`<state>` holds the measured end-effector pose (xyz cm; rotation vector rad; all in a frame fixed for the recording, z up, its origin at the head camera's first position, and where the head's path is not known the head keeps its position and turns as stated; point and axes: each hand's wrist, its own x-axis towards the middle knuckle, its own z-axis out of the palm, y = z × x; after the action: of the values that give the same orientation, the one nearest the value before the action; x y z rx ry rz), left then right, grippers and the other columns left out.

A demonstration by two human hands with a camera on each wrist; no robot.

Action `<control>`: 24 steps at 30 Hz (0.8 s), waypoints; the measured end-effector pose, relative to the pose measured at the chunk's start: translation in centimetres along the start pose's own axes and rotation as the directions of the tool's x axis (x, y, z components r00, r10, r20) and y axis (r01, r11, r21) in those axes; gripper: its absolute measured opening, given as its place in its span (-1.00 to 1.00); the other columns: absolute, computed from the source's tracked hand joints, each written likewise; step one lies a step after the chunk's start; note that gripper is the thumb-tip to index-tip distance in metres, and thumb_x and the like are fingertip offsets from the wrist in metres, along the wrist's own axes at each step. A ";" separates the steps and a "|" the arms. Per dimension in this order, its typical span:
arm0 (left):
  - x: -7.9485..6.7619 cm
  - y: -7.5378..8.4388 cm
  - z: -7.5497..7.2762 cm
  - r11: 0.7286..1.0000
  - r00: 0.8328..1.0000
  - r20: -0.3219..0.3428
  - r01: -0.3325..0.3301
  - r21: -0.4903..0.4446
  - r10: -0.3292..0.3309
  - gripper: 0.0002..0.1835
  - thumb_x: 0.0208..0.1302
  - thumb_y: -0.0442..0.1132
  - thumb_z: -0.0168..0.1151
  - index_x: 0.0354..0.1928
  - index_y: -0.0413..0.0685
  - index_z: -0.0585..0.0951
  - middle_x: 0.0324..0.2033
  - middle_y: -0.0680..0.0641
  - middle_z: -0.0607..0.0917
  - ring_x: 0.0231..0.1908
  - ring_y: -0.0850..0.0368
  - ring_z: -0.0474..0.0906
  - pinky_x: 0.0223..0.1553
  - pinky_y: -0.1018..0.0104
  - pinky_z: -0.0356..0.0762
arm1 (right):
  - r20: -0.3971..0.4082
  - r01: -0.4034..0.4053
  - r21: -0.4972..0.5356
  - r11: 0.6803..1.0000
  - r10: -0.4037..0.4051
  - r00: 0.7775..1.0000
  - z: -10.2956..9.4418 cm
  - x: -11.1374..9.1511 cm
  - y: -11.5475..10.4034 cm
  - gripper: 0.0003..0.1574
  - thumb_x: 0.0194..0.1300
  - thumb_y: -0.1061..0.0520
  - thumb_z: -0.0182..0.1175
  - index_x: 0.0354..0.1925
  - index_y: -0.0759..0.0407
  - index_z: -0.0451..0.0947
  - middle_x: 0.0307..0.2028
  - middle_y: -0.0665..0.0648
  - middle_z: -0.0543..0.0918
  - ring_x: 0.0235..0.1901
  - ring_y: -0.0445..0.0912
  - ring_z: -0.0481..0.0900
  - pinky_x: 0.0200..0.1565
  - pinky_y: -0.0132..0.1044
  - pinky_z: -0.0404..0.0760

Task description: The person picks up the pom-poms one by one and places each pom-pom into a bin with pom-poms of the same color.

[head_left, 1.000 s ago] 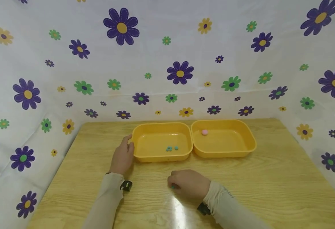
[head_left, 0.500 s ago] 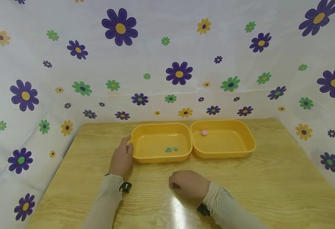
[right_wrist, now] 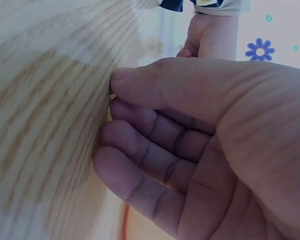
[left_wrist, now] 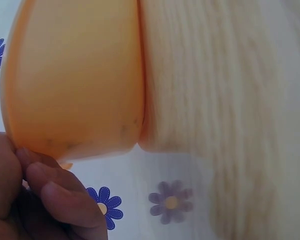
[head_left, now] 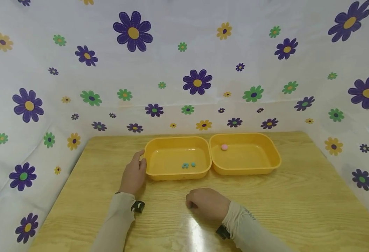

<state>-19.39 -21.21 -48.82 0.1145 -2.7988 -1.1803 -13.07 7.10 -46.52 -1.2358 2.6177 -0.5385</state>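
Note:
In the head view my left hand holds the left end of the left yellow tray. The left wrist view shows thumb and fingers pinching its rim. Several small teal pieces lie in that tray, towards its front right. My right hand rests low on the wooden table in front of the trays, fingers curled, thumb tip close to the index fingertip. A teal bit showed at these fingertips earlier; now the fingers cover it, and the right wrist view does not show it clearly.
A second yellow tray stands against the first on the right, with a pink round piece near its back left corner. Behind the table and at both sides hangs a white cloth printed with flowers.
My right hand has shifted very slightly to the right, and the teal bit at its fingertips has gone out of sight. The left hand stays on the tray; the trays have not moved.

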 end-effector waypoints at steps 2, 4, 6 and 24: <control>0.1 0.0 -0.1 1.000 1.000 0.006 0.001 -0.002 -0.001 -0.50 0.68 -0.11 -0.17 0.53 -0.07 0.29 -0.13 -0.18 0.67 -0.25 -0.03 0.50 -0.11 0.09 0.46 | -0.004 -0.008 0.008 1.000 0.008 1.000 0.0 0.0 0.0 -0.70 0.25 0.38 0.29 -0.48 0.00 0.58 -0.49 -0.17 0.49 -0.47 -0.32 0.35 -0.37 -0.44 0.43; 0.1 0.0 -0.1 1.000 1.000 0.010 0.002 -0.002 -0.002 -0.49 0.68 -0.11 -0.17 0.54 -0.07 0.29 -0.13 -0.17 0.67 -0.24 -0.02 0.50 -0.10 0.10 0.47 | -0.006 -0.013 0.014 1.000 0.014 1.000 0.0 0.0 0.1 -0.71 0.25 0.38 0.29 -0.47 0.00 0.60 -0.48 -0.16 0.51 -0.47 -0.32 0.37 -0.36 -0.43 0.45; 0.1 0.0 -0.1 1.000 1.000 0.012 0.001 0.000 -0.001 -0.49 0.68 -0.10 -0.17 0.54 -0.07 0.29 -0.15 -0.16 0.66 -0.26 -0.01 0.50 -0.12 0.11 0.47 | -0.003 -0.018 0.022 1.000 0.018 1.000 0.0 0.0 0.0 -0.71 0.25 0.38 0.29 -0.47 0.01 0.60 -0.48 -0.16 0.52 -0.47 -0.32 0.37 -0.36 -0.43 0.45; 0.1 0.0 0.0 1.000 1.000 0.014 0.012 -0.006 -0.012 -0.49 0.67 -0.10 -0.16 0.54 -0.05 0.29 -0.31 -0.11 0.61 -0.39 0.04 0.44 -0.25 0.17 0.43 | 0.016 -0.022 -0.020 1.000 0.023 1.000 0.1 0.0 0.2 -0.69 0.27 0.35 0.29 -0.48 -0.02 0.54 -0.49 -0.19 0.44 -0.49 -0.31 0.32 -0.41 -0.43 0.40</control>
<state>-19.49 -21.19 -48.83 0.1235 -2.8106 -1.1969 -13.15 7.21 -46.70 -1.2099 2.6267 -0.4976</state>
